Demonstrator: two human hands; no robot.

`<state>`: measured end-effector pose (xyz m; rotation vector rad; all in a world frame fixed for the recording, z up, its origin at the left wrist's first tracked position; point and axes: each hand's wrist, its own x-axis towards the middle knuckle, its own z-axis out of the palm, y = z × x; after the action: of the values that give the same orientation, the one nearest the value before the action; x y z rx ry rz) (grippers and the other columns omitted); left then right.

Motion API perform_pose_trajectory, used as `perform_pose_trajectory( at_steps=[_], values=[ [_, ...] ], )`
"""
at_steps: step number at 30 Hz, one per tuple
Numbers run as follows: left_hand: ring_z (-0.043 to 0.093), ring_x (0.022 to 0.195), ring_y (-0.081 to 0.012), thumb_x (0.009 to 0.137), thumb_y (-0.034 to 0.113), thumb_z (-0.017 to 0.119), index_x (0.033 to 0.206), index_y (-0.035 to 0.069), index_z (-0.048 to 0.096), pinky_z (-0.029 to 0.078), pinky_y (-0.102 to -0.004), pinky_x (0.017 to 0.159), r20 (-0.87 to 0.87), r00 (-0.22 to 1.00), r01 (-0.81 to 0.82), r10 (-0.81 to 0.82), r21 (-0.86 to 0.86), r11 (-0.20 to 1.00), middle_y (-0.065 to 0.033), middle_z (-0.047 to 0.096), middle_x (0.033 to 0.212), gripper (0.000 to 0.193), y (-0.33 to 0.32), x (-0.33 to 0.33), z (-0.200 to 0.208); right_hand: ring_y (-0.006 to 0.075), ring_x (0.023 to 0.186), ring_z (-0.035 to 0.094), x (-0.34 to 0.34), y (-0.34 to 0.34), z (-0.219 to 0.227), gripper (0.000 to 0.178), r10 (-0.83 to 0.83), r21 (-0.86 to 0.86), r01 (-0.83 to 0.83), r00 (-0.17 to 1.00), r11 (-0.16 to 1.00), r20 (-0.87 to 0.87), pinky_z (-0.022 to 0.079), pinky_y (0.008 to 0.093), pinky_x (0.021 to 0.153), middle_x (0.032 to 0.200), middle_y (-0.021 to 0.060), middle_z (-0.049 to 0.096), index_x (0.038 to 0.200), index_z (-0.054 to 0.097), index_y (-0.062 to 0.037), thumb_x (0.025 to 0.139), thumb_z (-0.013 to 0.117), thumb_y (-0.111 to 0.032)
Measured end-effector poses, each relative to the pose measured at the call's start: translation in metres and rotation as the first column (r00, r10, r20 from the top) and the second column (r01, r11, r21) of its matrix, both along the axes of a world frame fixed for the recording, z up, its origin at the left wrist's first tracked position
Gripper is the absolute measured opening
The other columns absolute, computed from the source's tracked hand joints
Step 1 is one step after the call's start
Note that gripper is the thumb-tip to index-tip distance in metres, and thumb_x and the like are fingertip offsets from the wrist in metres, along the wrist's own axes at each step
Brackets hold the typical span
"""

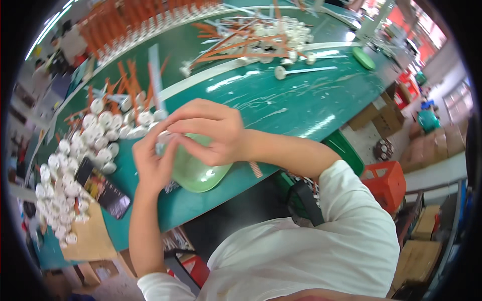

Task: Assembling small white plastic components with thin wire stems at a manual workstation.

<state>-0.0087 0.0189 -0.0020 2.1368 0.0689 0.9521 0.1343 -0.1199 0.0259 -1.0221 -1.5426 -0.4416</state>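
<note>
My left hand (154, 163) and my right hand (216, 130) meet over the near left part of the green table. Both are closed, fingertips pinched together on a small white piece (163, 136), mostly hidden by the fingers. A long pale blue strip (155, 75) rises just beyond the fingertips and appears to belong to this piece. Below the right hand sits a light green bowl (201, 176), partly covered by the hands. To the left spreads a heap of white round-headed pieces (90, 131), some with orange or pale blue strips.
A phone (103, 188) lies left of my left forearm. Another pile of white heads with strips (261, 37) lies across the table, near a single strip piece (304, 70) and a green dish (363, 58). Orange strips (130, 25) stand in rows behind. A red stool (384, 181) is at right.
</note>
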Motion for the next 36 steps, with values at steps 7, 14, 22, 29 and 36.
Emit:
perform_pose_trajectory(
  at_steps=[7,14,22,29,36],
  values=[
    [0.072,0.083,-0.0153,0.093,0.003,0.066,0.116,-0.001,0.067,0.053,-0.0283,0.079,0.024,0.999,-0.022,0.024,-0.072,0.997,-0.0131,0.076,0.091,0.023,-0.006,0.005,0.010,0.0358,0.088,0.067,0.032,-0.015,0.000,0.028,0.243,-0.725,0.019,0.936,0.689,0.256,0.055,0.0442,0.076,0.091,0.0136,0.068,0.098,0.070,-0.0050,0.076,0.077,-0.020],
    [0.068,0.080,-0.0140,0.097,0.007,0.063,0.118,-0.001,0.063,0.051,-0.0286,0.079,-0.073,0.997,0.012,-0.009,0.041,0.999,-0.0106,0.074,0.084,0.023,-0.020,0.001,0.017,0.0354,0.076,0.067,0.025,-0.009,-0.010,0.013,0.414,-0.900,-0.083,0.903,0.427,0.113,0.052,0.0443,0.070,0.076,0.0173,0.066,0.084,0.071,-0.0003,0.079,0.068,-0.012],
    [0.072,0.082,-0.0131,0.095,0.008,0.066,0.117,0.001,0.065,0.054,-0.0286,0.078,-0.006,0.999,-0.054,0.054,-0.155,0.986,-0.0102,0.076,0.088,0.023,-0.013,0.003,0.010,0.0251,0.068,0.072,0.031,-0.008,-0.004,0.009,0.081,-0.711,-0.081,0.996,0.698,-0.034,0.056,0.0352,0.066,0.077,0.0103,0.072,0.088,0.071,-0.0053,0.081,0.068,-0.010],
    [0.069,0.093,-0.0129,0.088,0.001,0.074,0.121,0.001,0.063,0.054,-0.0267,0.082,0.073,0.997,0.032,-0.001,-0.427,0.904,-0.0069,0.070,0.099,0.035,-0.012,0.007,0.009,0.0123,0.071,0.070,0.027,-0.001,0.007,0.035,0.007,-0.454,-0.578,0.622,0.678,-0.783,0.056,0.0249,0.064,0.086,0.0093,0.074,0.116,0.054,-0.0010,0.087,0.074,-0.002],
    [0.069,0.093,-0.0128,0.082,-0.005,0.079,0.119,0.000,0.063,0.053,-0.0284,0.086,0.156,0.987,0.105,-0.048,-0.387,0.916,-0.0062,0.068,0.109,0.040,-0.015,0.006,0.008,0.0077,0.073,0.066,0.011,-0.004,0.003,0.027,-0.034,-0.444,-0.474,0.654,0.760,-0.756,0.048,0.0226,0.058,0.086,0.0052,0.074,0.110,0.064,-0.0009,0.087,0.077,-0.007]
  ],
)
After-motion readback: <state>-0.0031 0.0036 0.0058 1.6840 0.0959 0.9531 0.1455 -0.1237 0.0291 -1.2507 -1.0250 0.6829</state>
